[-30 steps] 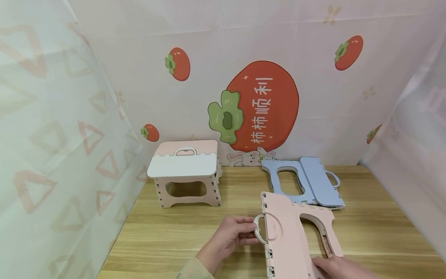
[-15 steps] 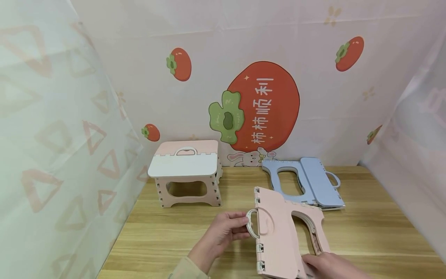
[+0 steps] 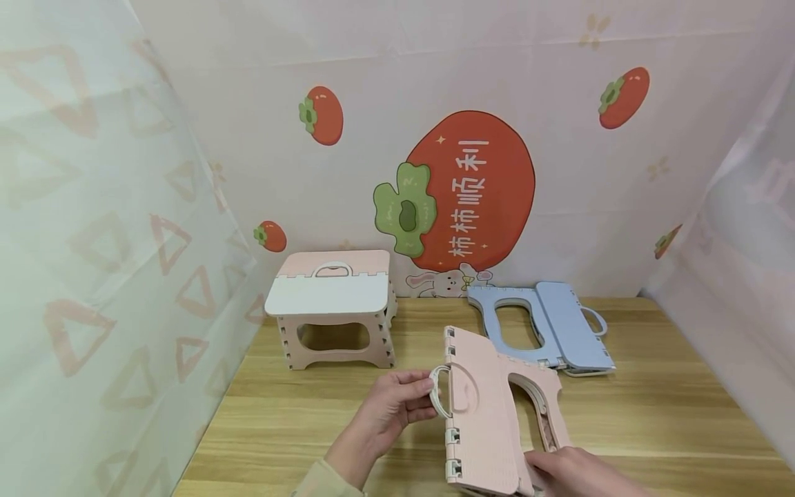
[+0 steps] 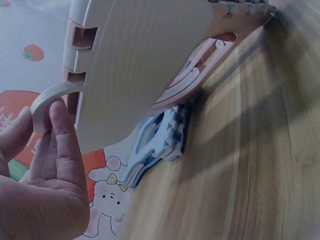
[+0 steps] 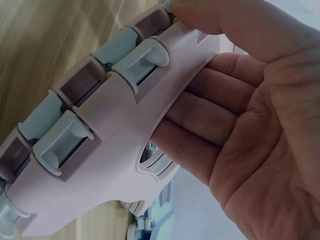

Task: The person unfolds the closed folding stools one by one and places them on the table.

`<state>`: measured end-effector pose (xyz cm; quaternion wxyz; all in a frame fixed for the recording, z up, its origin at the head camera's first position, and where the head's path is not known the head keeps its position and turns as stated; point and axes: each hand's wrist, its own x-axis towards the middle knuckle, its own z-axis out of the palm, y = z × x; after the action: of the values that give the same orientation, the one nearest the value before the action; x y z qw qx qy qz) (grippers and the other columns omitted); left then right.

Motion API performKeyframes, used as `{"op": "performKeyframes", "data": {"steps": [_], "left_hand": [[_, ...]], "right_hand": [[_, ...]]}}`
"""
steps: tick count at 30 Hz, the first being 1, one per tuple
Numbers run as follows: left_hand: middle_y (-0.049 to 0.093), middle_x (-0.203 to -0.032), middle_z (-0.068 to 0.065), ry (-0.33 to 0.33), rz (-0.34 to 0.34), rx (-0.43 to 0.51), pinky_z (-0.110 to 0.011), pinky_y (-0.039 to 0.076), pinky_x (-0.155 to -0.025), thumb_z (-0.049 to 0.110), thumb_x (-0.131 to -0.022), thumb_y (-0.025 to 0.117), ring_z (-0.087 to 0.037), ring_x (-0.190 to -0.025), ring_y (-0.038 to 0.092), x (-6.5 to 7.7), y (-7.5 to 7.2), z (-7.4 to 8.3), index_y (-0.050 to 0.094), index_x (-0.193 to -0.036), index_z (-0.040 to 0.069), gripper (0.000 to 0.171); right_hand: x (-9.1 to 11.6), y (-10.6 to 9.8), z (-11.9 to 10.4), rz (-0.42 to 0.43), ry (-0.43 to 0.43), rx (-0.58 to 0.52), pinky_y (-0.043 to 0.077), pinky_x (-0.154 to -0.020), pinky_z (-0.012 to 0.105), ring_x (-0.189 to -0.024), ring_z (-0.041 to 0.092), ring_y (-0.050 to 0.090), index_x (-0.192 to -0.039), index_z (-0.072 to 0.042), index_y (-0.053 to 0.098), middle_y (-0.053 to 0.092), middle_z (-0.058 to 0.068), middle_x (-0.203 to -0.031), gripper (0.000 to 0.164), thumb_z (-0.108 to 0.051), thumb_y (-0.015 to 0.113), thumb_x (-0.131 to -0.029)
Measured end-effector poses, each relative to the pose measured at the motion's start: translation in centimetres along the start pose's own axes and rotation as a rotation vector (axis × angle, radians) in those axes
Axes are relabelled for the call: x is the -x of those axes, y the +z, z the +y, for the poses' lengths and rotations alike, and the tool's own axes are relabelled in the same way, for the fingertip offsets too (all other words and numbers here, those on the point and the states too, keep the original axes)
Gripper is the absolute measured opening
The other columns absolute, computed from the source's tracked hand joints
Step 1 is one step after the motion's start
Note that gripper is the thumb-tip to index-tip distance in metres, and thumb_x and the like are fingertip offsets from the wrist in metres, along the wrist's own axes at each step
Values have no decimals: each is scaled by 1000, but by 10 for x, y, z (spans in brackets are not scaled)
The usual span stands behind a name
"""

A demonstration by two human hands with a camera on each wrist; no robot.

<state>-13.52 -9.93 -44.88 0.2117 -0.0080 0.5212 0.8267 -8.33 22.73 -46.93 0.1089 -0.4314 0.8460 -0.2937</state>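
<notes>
Near the table's (image 3: pixel 279 428) front edge, pink stool (image 3: pixel 481 414) shifted left, still folded; my left grip (image 3: pixel 388 407) pinches its handle (image 4: pixel 55 91), right grip (image 3: pixel 565 469) its leg panel (image 5: pixel 105 160)

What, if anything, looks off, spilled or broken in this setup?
The backdrop looks turned: its big persimmon lies sideways, leafy cap left, in the head view. No spill or damage shows; the held pink stool is simply folded.

Right grip (image 5: pixel 245 125): four fingertips hidden behind pink stool (image 5: pixel 112 150); left wrist view, blue stool (image 4: pixel 162 140) partly covered.
</notes>
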Motion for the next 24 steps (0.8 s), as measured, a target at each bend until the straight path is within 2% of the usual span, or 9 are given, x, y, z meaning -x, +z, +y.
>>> {"op": "performKeyframes", "data": {"steps": [6,12,16,24], "left_hand": [[77,-92,-9,10,-35,34,-30,63,-76,9,-91,75,-17,-81,75,4,3,6,70,-111,-1,23],[77,-91,-6,29,-53,57,-30,62,-78,8,-92,73,-16,-82,75,9,5,12,69,-110,-2,21],[78,-92,-6,44,-65,66,-31,62,-80,7,-93,71,-16,-83,75,12,6,15,69,-111,-2,20],[78,-92,-7,70,-56,81,-35,62,-85,7,-96,69,-17,-84,76,17,10,20,68,-110,-2,17]], "right_hand": [[-1,1,-1,16,-41,4,34,-55,8,-66,-12,43,-106,-18,62,49,-26,-77,13,-27,69,-98],[-5,1,-3,-1,-32,-41,38,-57,10,-71,-10,49,-112,-17,63,58,-25,-87,21,-31,70,-98],[-7,2,-6,15,-59,-45,38,-59,8,-74,-11,51,-114,-18,63,61,-24,-91,22,-32,70,-98],[-10,4,-10,32,-69,-42,41,-63,7,-83,-10,57,-120,-19,64,69,-19,-103,30,-35,72,-97]]}}
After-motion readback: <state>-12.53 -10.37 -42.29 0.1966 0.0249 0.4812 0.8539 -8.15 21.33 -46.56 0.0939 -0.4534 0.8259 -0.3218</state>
